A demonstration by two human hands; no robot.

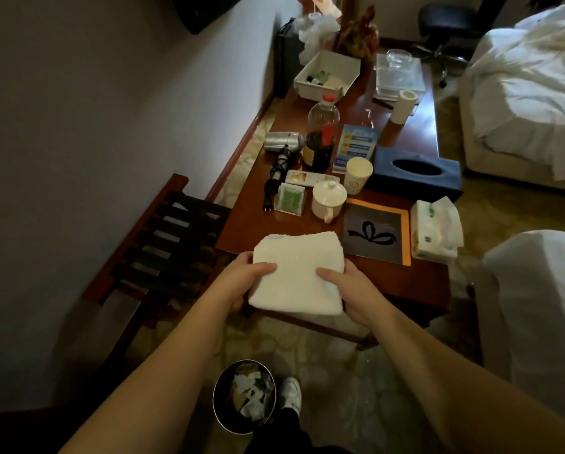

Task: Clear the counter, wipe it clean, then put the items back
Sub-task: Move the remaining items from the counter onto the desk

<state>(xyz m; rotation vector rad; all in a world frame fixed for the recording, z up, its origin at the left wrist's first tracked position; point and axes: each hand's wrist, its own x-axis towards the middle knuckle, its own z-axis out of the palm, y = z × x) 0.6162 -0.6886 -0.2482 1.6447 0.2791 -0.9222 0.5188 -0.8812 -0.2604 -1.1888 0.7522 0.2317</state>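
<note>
We hold a folded white towel [297,273] over the near edge of the wooden counter [402,283], our left hand [242,276] gripping its left side with the thumb laid across the top, our right hand [350,286] gripping its right side the same way, fingers tucked beneath. Whether the towel rests on the wood or hangs just above it we cannot tell.

Just beyond it lie a dark folder [374,235] and a tissue pack [435,231]; further back stand a lidded white cup [328,199], a paper cup [358,175], a green sachet [290,198], a remote [307,178], a hair dryer [282,142], a dark bottle [320,136], a blue tissue box [417,172] and a white tray [327,75].

We judge the clearing step barely begun: the counter is crowded, so wiping must wait. The next move calls for setting the towel aside and freeing our hands to lift items off, the nearest ones first.
</note>
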